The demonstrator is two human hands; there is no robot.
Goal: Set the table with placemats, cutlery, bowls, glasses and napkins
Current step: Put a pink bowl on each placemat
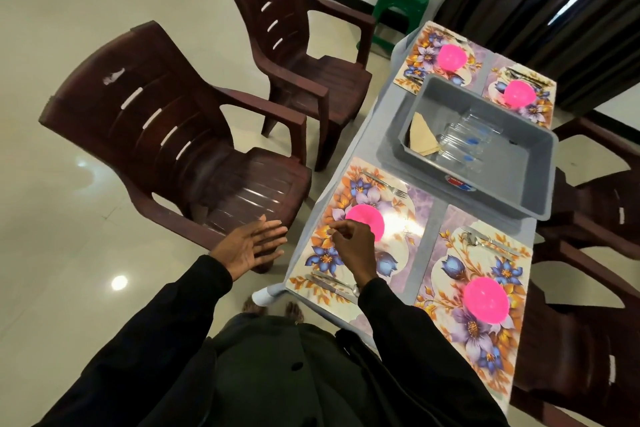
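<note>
Left hand (247,246) open, palm up, left of centre. Right hand (353,248) curled at the pink bowl (372,218) on the centre placemat (417,253); grip indeterminate. Advise centring it between the cutlery (384,185). Glasses (464,146) and napkins (420,135) lie in the tub (519,191).

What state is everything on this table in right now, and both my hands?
Placemats: four, laid flat.
Pink bowls: one on each placemat.
Cutlery: laid along placemat edges.
Grey tub: on the table, open-topped.
Glasses: lying in the tub.
Napkins: folded, in the tub.
Left hand: open, empty.
Right hand: fingers curled, holding nothing visible.
</note>
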